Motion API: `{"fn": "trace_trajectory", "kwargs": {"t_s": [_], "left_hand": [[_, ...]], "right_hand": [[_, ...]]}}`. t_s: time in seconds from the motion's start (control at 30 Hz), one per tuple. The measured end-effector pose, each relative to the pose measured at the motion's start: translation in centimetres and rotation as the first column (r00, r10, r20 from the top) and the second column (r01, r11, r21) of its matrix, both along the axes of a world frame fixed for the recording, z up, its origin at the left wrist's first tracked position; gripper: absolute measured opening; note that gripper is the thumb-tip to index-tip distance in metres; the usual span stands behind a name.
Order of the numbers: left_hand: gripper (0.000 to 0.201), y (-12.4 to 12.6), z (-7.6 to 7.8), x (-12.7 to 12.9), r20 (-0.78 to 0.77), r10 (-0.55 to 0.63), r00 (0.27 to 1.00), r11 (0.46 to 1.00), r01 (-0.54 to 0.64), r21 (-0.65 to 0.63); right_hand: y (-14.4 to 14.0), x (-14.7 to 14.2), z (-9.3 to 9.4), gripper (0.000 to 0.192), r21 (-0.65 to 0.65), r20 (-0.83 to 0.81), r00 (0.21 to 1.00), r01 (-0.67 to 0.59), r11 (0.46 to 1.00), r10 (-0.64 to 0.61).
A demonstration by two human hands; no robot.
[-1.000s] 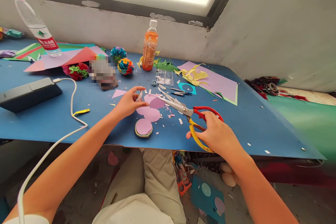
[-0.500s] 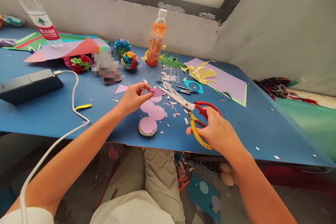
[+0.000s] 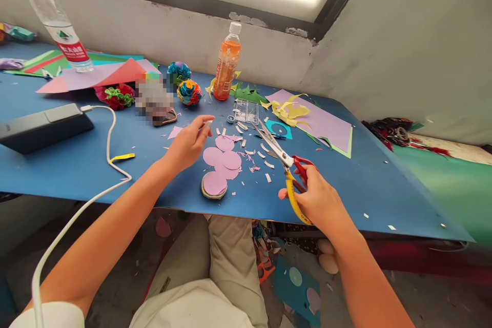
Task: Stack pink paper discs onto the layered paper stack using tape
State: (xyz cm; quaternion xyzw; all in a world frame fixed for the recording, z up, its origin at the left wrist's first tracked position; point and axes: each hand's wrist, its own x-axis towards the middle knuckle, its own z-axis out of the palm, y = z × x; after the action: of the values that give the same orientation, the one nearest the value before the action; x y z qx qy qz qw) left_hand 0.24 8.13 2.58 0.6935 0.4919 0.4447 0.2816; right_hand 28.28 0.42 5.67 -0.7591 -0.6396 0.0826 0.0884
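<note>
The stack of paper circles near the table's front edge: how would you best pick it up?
Probably by its rim. The stack of paper circles lies flat on the blue table, so pinch two opposite edges from above, or slide a finger under the near side that almost reaches the table edge. The left hand is nearest; the right hand holds the scissors.

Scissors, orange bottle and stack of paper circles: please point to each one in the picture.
scissors [image 3: 277, 149], head view, on the shut blades.
orange bottle [image 3: 226, 65], head view, on its body.
stack of paper circles [image 3: 214, 184], head view, on the top lilac circle.
</note>
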Motion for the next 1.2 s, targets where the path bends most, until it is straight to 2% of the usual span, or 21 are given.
{"fn": "trace_trajectory", "kwargs": {"t_s": [0.1,0.17,0.23,0.33,0.4,0.47,0.53,0.63,0.73,0.83,1.07,1.2], "left_hand": [[0.046,-2.0,1.0,-0.7,0.303,-0.064,0.951,0.998,0.069,-0.005],[0.051,-4.0,1.5,-1.2,0.410,-0.091,0.908,0.993,0.116,-0.037],[0.044,-6.4,1.5,-1.8,0.467,-0.076,0.881,0.987,0.132,-0.089],[0.027,-10.1,0.8,-2.6,0.468,0.005,0.884,0.983,0.080,-0.162],[0.022,-12.3,-0.2,-3.0,0.421,0.088,0.903,0.983,-0.010,-0.184],[0.018,-14.1,-1.3,-3.4,0.356,0.160,0.921,0.981,-0.108,-0.163],[0.015,-15.4,-2.3,-3.9,0.284,0.165,0.945,0.986,-0.150,-0.072],[0.017,-16.3,-3.5,-4.5,0.205,0.099,0.974,0.986,-0.124,0.113],[0.023,-16.5,-4.0,-5.0,0.189,0.052,0.981,0.977,-0.090,0.195],[0.025,-16.5,-4.2,-5.3,0.181,0.015,0.983,0.978,-0.051,0.200],[0.019,-16.5,-4.4,-5.9,0.164,-0.053,0.985,0.991,0.032,0.131],[0.016,-16.4,-4.5,-6.2,0.164,-0.057,0.985,0.991,0.036,0.127]], "right_hand": [[-1.1,-0.5,0.3,0.054,-0.012,-0.057,0.998,-0.035,0.999,0.035],[-2.0,-1.0,0.4,0.049,0.001,-0.052,0.996,-0.073,0.997,0.073],[-3.0,-1.6,0.3,0.047,0.052,0.001,0.991,-0.133,0.990,0.133],[-4.4,-2.8,-0.4,0.047,0.134,0.104,0.957,-0.282,0.950,0.269],[-5.2,-3.7,-1.0,0.044,0.144,0.155,0.923,-0.375,0.916,0.353],[-5.7,-4.5,-1.4,0.043,0.146,0.187,0.884,-0.456,0.878,0.428],[-5.9,-5.1,-1.6,0.043,0.163,0.211,0.842,-0.532,0.831,0.497],[-5.9,-5.7,-1.7,0.042,0.200,0.235,0.786,-0.615,0.763,0.572],[-5.6,-6.2,-1.7,0.038,0.206,0.235,0.772,-0.634,0.745,0.591],[-5.4,-6.5,-1.7,0.036,0.188,0.227,0.766,-0.641,0.744,0.602],[-5.1,-6.6,-1.8,0.038,0.220,0.345,0.691,-0.717,0.662,0.635],[-4.8,-6.4,-1.6,0.031,0.200,0.362,0.677,-0.728,0.656,0.641]]}}
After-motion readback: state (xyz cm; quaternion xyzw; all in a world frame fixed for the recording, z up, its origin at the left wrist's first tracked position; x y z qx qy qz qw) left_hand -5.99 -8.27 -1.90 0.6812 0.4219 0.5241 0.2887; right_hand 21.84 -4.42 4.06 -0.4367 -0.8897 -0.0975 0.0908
